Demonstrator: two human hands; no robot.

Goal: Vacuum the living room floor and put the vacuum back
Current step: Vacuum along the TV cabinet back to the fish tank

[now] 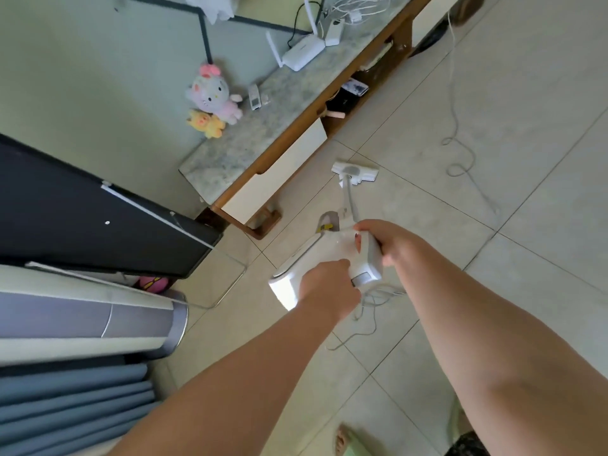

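At the far left stand a dark panel point(98, 209) and a grey-banded cylindrical unit point(92, 315), with blue pleated curtain point(72, 409) below. Next comes a marble-topped cabinet point(263, 103) carrying 2 plush toys point(212, 97), a remote point(254, 97) and a white router point(301, 52). In the middle, the left hand point(329, 287) curls around the rear of the white vacuum point(332, 255), while the right hand point(385, 240) grips its handle from the other side. The vacuum's tube slants down to its floor head point(355, 172), which rests on the pale tiled floor point(526, 126) just beside the cabinet. A white cord point(460, 153) (looped loosely) trails across the tiles at right.
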